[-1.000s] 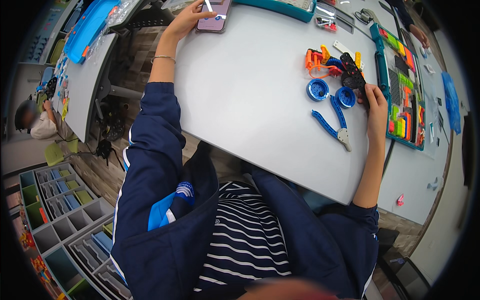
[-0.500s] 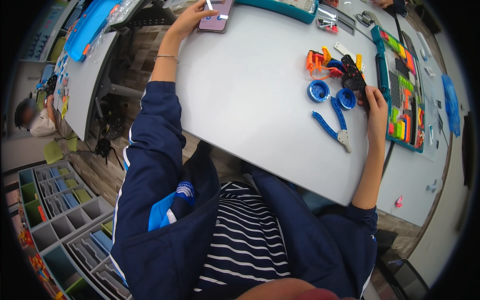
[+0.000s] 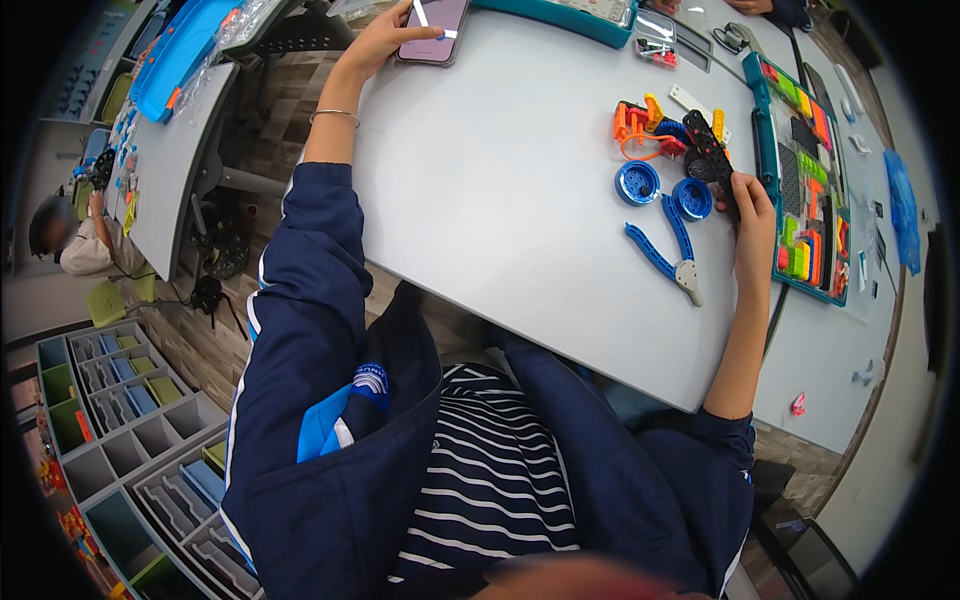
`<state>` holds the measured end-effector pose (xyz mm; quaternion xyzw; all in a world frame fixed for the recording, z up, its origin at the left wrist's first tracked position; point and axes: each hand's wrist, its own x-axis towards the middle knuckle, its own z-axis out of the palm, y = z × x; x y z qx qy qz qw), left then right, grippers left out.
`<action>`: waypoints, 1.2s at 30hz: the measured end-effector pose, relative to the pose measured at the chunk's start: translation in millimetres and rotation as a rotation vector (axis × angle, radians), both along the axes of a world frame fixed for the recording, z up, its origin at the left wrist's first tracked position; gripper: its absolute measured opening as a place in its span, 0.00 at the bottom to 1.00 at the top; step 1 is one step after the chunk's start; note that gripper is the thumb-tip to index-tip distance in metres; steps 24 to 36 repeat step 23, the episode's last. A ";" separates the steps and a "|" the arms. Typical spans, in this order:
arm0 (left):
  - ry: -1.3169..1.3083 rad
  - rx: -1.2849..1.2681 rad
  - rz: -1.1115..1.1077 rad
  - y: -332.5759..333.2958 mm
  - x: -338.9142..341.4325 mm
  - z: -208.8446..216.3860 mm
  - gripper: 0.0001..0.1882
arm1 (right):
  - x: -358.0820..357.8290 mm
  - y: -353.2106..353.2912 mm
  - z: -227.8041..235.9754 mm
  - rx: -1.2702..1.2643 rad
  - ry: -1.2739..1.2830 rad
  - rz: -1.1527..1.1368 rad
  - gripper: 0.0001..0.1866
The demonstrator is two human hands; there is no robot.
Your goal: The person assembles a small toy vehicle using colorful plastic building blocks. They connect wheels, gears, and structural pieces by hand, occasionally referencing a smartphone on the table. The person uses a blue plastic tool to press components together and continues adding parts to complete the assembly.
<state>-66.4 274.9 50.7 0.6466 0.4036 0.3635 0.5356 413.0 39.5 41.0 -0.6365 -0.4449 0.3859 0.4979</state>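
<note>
At the top edge, my left hand [image 3: 384, 42] grips a smartphone [image 3: 434, 38] by its left side, thumb stretched across the lit screen. On the right, the fingers of my right hand [image 3: 754, 205] pinch the black end of a toy building-kit model [image 3: 706, 150]. Orange, yellow, blue and white parts are joined to or lie against that model; which, I cannot fully tell. Just below sit two blue wheels, a left one [image 3: 637, 183] and a right one [image 3: 692, 198]. A blue-handled plier-like tool [image 3: 684, 272] lies spread on the table next to my right wrist.
A teal case [image 3: 838, 285] of colourful parts stands right of my right hand. Another teal case [image 3: 560, 22] and a clear box of small parts [image 3: 656, 52] are at the back. Another person's hand [image 3: 750, 5] shows at the top right. The white table's front edge [image 3: 520, 338] runs before me.
My left thumb has slid slightly right and down over the phone, and the screen's picture differs. Another person's hands have come further into view at the top right. My right hand stays put.
</note>
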 end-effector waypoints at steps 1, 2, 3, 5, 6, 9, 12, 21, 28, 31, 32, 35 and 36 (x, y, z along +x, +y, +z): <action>0.004 -0.010 0.023 0.6 -0.7 0.0 0.34 | 0.1 0.2 -0.2 -0.002 -0.001 -0.002 0.13; 0.008 -0.020 0.046 1.5 -1.5 -0.3 0.34 | 0.2 0.3 -0.4 -0.002 -0.005 0.000 0.13; -0.031 -0.033 0.037 2.3 -1.6 -1.5 0.34 | 0.5 0.2 -0.4 -0.002 -0.008 0.003 0.13; -0.111 -0.058 0.018 3.8 -0.9 -5.4 0.34 | 0.8 0.0 -0.7 -0.001 -0.013 0.006 0.13; -0.114 -0.055 0.015 5.0 -1.4 -6.8 0.34 | 0.9 -0.1 -0.6 -0.001 -0.014 0.007 0.13; -0.126 -0.052 0.008 8.5 -3.5 -10.4 0.35 | 0.8 0.2 -0.4 -0.006 -0.017 0.009 0.13; -0.135 -0.058 0.008 9.7 -4.5 -12.0 0.35 | 0.1 0.2 0.2 -0.007 -0.016 0.011 0.13; -0.104 -0.034 -0.009 2.9 -1.3 -4.6 0.38 | 0.0 -0.4 0.1 -0.006 -0.026 0.006 0.14; -0.111 -0.048 -0.017 1.9 -0.8 -3.7 0.39 | 0.0 -0.3 0.0 -0.005 -0.025 0.007 0.14; -0.111 -0.048 -0.017 1.9 -0.8 -3.7 0.39 | 0.0 -0.3 0.0 -0.005 -0.025 0.007 0.14; -0.111 -0.048 -0.017 1.9 -0.8 -3.7 0.39 | 0.0 -0.3 0.0 -0.005 -0.025 0.007 0.14; -0.111 -0.048 -0.017 1.9 -0.8 -3.7 0.39 | 0.0 -0.3 0.0 -0.005 -0.025 0.007 0.14; -0.111 -0.048 -0.017 1.9 -0.8 -3.7 0.39 | 0.0 -0.3 0.0 -0.005 -0.025 0.007 0.14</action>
